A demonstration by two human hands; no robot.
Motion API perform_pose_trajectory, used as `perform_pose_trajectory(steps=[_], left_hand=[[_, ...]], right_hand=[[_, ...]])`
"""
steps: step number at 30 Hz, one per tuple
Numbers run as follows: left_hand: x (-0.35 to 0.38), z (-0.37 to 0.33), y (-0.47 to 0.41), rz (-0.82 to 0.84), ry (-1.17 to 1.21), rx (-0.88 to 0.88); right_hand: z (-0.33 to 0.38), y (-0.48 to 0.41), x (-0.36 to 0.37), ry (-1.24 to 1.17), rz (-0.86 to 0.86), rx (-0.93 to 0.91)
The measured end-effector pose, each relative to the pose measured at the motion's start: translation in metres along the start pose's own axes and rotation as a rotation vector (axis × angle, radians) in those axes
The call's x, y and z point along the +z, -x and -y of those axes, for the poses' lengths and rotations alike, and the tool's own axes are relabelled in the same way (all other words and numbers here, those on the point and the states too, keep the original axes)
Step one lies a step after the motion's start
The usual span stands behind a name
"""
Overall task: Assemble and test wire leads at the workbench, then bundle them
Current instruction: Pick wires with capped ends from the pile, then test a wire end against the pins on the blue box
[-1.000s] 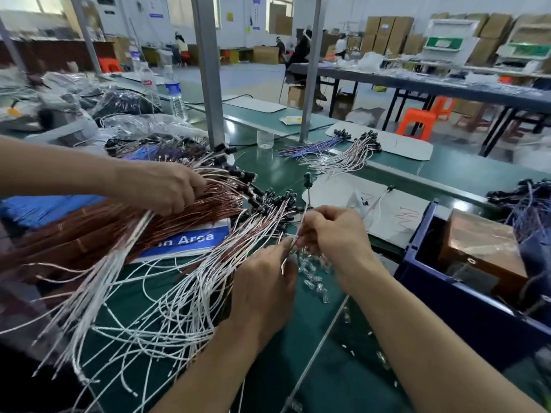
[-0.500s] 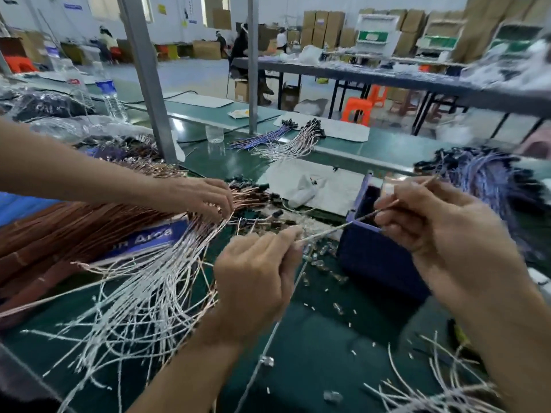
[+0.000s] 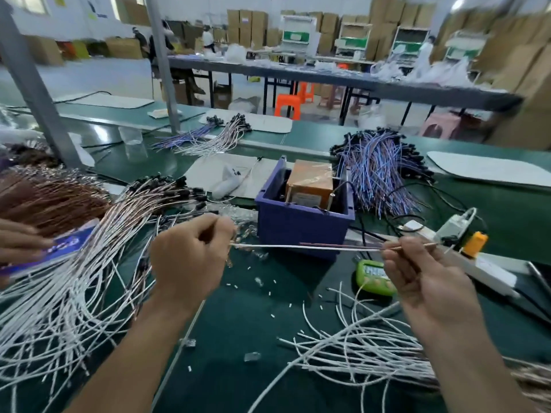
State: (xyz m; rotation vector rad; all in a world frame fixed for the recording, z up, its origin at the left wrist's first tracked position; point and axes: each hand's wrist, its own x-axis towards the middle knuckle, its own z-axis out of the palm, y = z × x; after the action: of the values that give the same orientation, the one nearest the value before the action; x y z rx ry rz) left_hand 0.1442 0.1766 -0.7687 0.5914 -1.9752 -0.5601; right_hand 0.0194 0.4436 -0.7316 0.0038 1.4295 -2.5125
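Left hand [image 3: 190,257] pinches one end, right hand [image 3: 423,281] pinches the other. The wire lead [image 3: 307,247] is stretched level, running left to right over the workbench [image 3: 238,323], just before the blue bin [image 3: 298,228]. Its free tip pokes rightward past the right hand.

Green workbench [image 3: 244,338] carries wire piles [image 3: 68,293], blue bin [image 3: 301,225], green timer [image 3: 372,277]

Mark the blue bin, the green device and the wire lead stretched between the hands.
blue bin [image 3: 298,228]: head view, front wall.
green device [image 3: 371,278]: head view, upper face.
wire lead [image 3: 298,247]: head view, middle of the taut span.
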Motion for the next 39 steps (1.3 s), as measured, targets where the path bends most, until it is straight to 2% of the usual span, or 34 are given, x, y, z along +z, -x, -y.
perform_pose_trajectory(steps=[2,11,15,24,29,32,35,37,39], left_hand=[[0.010,-0.009,-0.001,0.017,-0.032,-0.057],[0.052,-0.042,0.041,0.340,0.185,0.112],[0.059,-0.043,0.057,0.321,0.176,0.230],[0.065,-0.036,0.056,0.239,0.162,0.168],[0.066,-0.034,0.056,0.238,0.149,0.115],[0.066,-0.033,0.056,0.244,0.168,0.120],[0.067,-0.033,0.059,0.252,0.190,0.158],[0.068,-0.033,0.059,0.248,0.202,0.181],[0.070,-0.032,0.058,0.241,0.194,0.194]], right_hand=[[-0.007,-0.003,-0.005,-0.007,-0.024,0.009],[-0.027,-0.014,-0.020,-0.015,-0.024,0.042],[-0.025,-0.016,-0.024,-0.047,-0.024,0.079],[-0.018,-0.022,-0.034,-0.004,-0.039,0.006],[-0.004,-0.028,-0.061,0.017,-0.160,-0.068],[0.000,-0.028,-0.069,0.275,-0.225,-0.238],[0.001,-0.019,-0.060,0.778,-0.263,-0.552],[-0.002,-0.009,-0.036,0.964,-0.126,-0.711],[-0.007,0.001,-0.011,0.995,0.050,-0.747]])
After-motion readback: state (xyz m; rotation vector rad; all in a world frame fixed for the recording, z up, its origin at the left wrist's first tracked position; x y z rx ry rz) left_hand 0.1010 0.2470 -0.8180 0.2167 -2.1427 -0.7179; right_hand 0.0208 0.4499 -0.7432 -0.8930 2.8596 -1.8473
